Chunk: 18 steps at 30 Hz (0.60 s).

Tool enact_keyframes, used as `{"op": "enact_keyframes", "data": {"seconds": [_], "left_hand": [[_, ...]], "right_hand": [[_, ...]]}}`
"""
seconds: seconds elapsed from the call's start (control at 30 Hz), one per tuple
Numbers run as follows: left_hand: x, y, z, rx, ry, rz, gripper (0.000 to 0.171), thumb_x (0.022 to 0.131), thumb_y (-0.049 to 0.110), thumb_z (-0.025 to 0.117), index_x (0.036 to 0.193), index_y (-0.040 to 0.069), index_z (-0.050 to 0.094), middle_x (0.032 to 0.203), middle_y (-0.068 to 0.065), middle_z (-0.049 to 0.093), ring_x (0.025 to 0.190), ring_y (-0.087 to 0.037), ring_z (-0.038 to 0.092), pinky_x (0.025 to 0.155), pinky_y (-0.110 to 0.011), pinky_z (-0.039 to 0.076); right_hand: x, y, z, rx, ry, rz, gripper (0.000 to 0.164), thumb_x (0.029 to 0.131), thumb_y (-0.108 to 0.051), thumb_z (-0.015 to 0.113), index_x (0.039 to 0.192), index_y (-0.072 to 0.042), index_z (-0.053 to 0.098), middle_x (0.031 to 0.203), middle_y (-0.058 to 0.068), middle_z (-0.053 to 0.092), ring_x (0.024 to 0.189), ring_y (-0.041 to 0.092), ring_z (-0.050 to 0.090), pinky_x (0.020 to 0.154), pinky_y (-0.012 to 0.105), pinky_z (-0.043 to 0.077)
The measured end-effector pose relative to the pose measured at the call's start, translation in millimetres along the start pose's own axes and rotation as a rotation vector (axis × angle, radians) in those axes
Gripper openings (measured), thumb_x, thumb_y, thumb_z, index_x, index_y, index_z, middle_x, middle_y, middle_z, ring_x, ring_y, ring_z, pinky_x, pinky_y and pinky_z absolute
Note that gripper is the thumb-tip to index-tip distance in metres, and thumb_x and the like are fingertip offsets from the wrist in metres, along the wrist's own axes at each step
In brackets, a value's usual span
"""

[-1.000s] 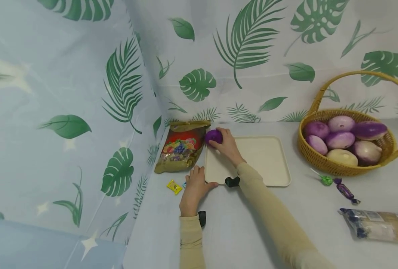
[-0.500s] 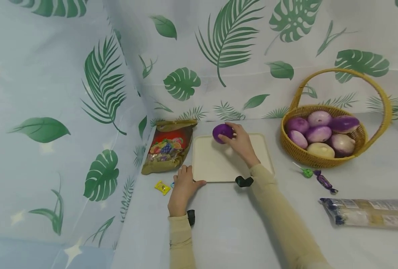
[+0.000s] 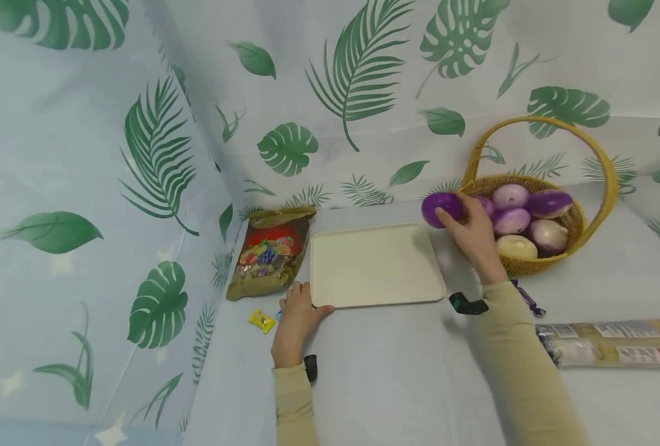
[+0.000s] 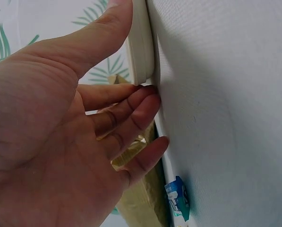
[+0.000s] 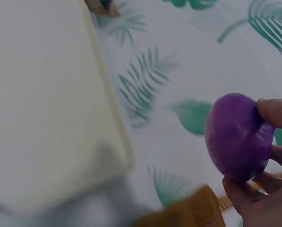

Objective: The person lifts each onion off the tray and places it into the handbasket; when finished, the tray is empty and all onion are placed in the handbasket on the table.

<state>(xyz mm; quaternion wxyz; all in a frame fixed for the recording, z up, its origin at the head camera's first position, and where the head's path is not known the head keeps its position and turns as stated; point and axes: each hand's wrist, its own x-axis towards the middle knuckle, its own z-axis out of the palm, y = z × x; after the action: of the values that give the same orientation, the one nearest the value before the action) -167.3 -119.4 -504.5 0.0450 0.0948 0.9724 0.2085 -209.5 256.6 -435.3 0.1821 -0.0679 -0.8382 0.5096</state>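
Up off the table, my right hand (image 3: 477, 238) pinches a round purple eggplant (image 3: 440, 209) at the left side of the wicker basket (image 3: 530, 267). In the right wrist view the glossy eggplant (image 5: 235, 137) sits between the thumb and fingertips, with the basket's rim below it. My left hand (image 3: 296, 322) rests on the table at the near left corner of a cream tray (image 3: 377, 266), which has nothing on it. The left wrist view shows its thumb along the tray's edge (image 4: 143, 47) and the other fingers loosely bent, fingertips right at the corner.
Several purple and pale eggplants (image 3: 510, 220) lie in the basket. A gold-and-red candy bag (image 3: 268, 254) stands left of the tray, with a yellow candy (image 3: 261, 321) and a blue candy (image 4: 177, 198) nearby. A long clear-wrapped packet (image 3: 614, 344) lies at the right.
My right hand has carried the eggplant from the tray's far left corner, over the tray, rightward to the basket. My left hand has stayed at the tray's corner. The head view has shifted right.
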Motion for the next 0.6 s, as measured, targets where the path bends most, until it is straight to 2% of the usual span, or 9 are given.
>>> {"op": "enact_keyframes", "data": {"seconds": [0.13,0.27,0.43,0.6], "left_hand": [[3.8,3.0,1.2,0.007,-0.006,0.012,0.074,0.078,0.051,0.070,0.126,0.000,0.047,0.115,-0.014,0.045,0.106,-0.030,0.043,0.085,-0.047,0.034],[7.9,5.5,-2.1,0.024,0.000,0.012,0.075,0.078,0.051,0.070,0.126,-0.001,0.047,0.114,-0.015,0.045,0.105,-0.030,0.043,0.085,-0.047,0.034],[10.9,5.3,-2.9,0.017,0.000,-0.005,0.075,0.078,0.051,0.070,0.127,0.000,0.047,0.115,-0.015,0.045,0.106,-0.031,0.043,0.086,-0.049,0.034],[9.5,3.0,3.1,-0.001,-0.022,-0.006,0.075,0.078,0.051,0.070,0.128,0.000,0.047,0.118,-0.016,0.046,0.110,-0.032,0.043,0.088,-0.051,0.033]], "right_hand": [[11,11,-47,-0.095,0.067,0.049,0.068,0.089,-0.048,0.058,0.148,-0.023,0.033,0.144,0.013,0.036,0.122,0.031,0.039,0.101,0.046,0.031],[29,24,-77,-0.147,0.134,0.055,0.065,0.091,-0.045,0.056,0.148,-0.028,0.031,0.147,0.009,0.034,0.125,0.029,0.037,0.104,0.043,0.027],[47,36,-96,-0.212,0.121,0.060,0.063,0.093,-0.044,0.052,0.149,-0.027,0.029,0.151,0.010,0.028,0.137,0.034,0.025,0.109,0.050,0.019],[40,39,-104,-0.197,0.130,0.086,0.060,0.094,-0.041,0.050,0.148,-0.021,0.033,0.148,0.013,0.032,0.133,0.035,0.030,0.108,0.051,0.021]]}}
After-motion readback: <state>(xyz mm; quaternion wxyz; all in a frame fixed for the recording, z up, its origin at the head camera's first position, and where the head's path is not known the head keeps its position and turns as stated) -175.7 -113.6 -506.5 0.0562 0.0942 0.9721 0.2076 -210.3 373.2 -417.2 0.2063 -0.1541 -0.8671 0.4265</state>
